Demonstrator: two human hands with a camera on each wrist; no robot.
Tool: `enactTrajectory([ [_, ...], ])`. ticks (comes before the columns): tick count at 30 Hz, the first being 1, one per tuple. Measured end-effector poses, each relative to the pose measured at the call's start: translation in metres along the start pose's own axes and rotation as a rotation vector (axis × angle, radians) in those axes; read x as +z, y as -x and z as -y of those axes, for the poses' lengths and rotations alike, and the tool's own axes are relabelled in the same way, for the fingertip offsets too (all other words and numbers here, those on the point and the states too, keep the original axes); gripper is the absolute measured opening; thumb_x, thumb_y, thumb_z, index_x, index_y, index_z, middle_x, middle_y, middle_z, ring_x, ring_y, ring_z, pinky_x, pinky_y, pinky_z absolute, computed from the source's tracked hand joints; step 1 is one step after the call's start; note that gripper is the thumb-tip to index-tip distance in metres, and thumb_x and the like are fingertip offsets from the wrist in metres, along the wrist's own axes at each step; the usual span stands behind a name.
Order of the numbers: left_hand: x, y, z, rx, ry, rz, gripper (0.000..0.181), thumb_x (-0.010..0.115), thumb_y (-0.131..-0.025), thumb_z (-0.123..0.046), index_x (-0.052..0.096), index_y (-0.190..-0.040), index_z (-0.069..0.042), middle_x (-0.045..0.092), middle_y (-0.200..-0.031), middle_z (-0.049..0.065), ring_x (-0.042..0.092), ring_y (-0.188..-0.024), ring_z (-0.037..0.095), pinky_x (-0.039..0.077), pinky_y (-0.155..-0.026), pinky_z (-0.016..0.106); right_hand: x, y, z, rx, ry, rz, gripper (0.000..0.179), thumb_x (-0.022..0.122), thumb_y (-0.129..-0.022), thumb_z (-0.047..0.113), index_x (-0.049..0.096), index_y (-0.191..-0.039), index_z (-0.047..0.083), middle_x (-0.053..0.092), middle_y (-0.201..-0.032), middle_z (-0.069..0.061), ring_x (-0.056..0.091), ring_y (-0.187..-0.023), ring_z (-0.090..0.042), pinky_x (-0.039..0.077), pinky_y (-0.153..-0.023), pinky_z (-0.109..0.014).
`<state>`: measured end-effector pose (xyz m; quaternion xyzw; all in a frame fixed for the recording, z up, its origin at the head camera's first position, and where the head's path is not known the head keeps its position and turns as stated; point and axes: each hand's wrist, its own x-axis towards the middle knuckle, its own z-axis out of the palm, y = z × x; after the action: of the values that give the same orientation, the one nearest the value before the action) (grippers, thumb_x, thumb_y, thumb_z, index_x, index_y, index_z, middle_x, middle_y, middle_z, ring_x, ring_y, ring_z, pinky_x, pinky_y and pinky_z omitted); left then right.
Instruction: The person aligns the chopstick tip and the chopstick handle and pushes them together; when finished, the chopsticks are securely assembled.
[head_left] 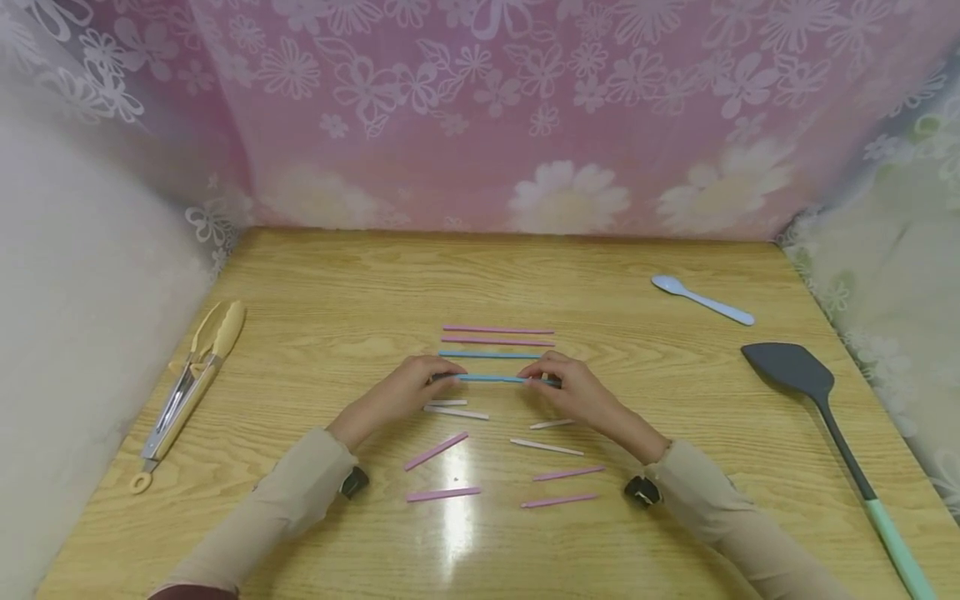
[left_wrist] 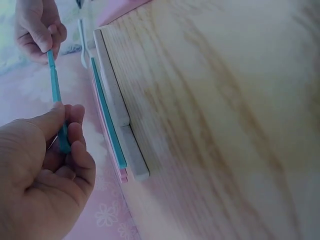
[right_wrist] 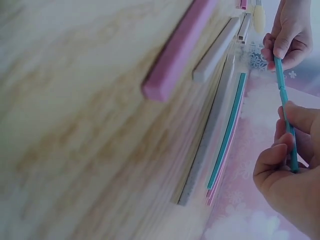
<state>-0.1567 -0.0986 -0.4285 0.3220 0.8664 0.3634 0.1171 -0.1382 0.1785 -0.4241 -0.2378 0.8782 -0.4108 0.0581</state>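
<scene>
Both hands hold one slim blue stick (head_left: 491, 378) raised over the table, roughly level, with a visible joint along its length (right_wrist: 282, 90). My left hand (head_left: 429, 379) pinches its left end between thumb and fingers. At the right end, my right hand (head_left: 566, 383) does likewise. In the left wrist view the left hand (left_wrist: 50, 165) has its fingers curled under the stick. The right hand (right_wrist: 292, 150) grips the other part in the right wrist view. Just beyond lies another long blue stick (head_left: 487, 355), with two long pink sticks (head_left: 498, 342) behind it.
Short white sticks (head_left: 546, 447) and short pink sticks (head_left: 442, 494) lie nearer on the wooden table (head_left: 337, 275). Yellow-tipped tongs (head_left: 187, 383) rest at the left. A pale blue spoon (head_left: 705, 301) and a dark spatula (head_left: 795, 371) with a green handle are at the right.
</scene>
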Motion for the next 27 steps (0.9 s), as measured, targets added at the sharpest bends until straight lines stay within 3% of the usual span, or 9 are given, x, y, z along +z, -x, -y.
enactTrajectory([
  [8, 0.0002, 0.0008, -0.0018, 0.049, -0.002, -0.022, 0.028, 0.054, -0.097, -0.011, 0.063, -0.118, 0.005, 0.067, -0.112, 0.016, 0.065, -0.102, 0.024, 0.054, -0.085, 0.031, -0.0009, 0.0037, 0.0018, -0.049, -0.012, -0.038, 0.013, 0.064, -0.09, 0.007, 0.071, -0.099, 0.001, 0.062, -0.092, -0.004, 0.045, -0.071, -0.009, 0.042, -0.061, -0.021],
  [23, 0.002, 0.0024, -0.0023, 0.09, 0.009, -0.095, 0.025, 0.056, -0.095, -0.008, 0.066, -0.113, 0.006, 0.07, -0.104, 0.017, 0.066, -0.081, 0.019, 0.05, -0.065, 0.021, 0.0017, 0.004, 0.0081, -0.103, -0.052, -0.069, 0.011, 0.063, -0.09, 0.004, 0.07, -0.098, 0.0, 0.06, -0.089, -0.005, 0.043, -0.067, -0.007, 0.04, -0.058, -0.019],
  [27, 0.0018, 0.0028, -0.0038, 0.112, -0.012, -0.121, 0.024, 0.057, -0.094, -0.007, 0.066, -0.112, 0.006, 0.069, -0.104, 0.018, 0.068, -0.087, 0.021, 0.053, -0.07, 0.022, 0.0013, 0.0036, 0.0098, -0.122, -0.041, -0.081, 0.011, 0.063, -0.09, 0.004, 0.07, -0.098, -0.001, 0.06, -0.09, -0.005, 0.043, -0.067, -0.007, 0.04, -0.058, -0.02],
])
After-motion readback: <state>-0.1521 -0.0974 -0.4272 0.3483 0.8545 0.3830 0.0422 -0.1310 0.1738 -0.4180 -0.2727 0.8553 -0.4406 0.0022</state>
